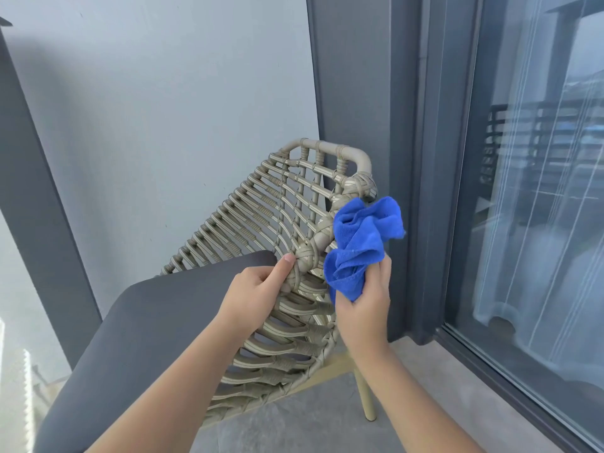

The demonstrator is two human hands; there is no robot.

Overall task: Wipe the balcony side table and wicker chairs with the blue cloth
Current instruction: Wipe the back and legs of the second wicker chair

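A beige wicker chair (261, 214) with a dark grey seat cushion (147, 325) stands in the corner, its woven back towards the wall. My left hand (258, 292) grips the chair's right side rail, thumb up against a woven knot. My right hand (366, 308) holds the bunched blue cloth (362, 243), which lies against the outer side of the same rail, just below the chair's top corner. The side table is not in view.
A pale wall (163, 109) rises behind the chair. A dark grey door frame (425, 158) and a glass sliding door (539, 223) stand close on the right. One chair leg (366, 397) rests on the grey concrete floor (310, 429).
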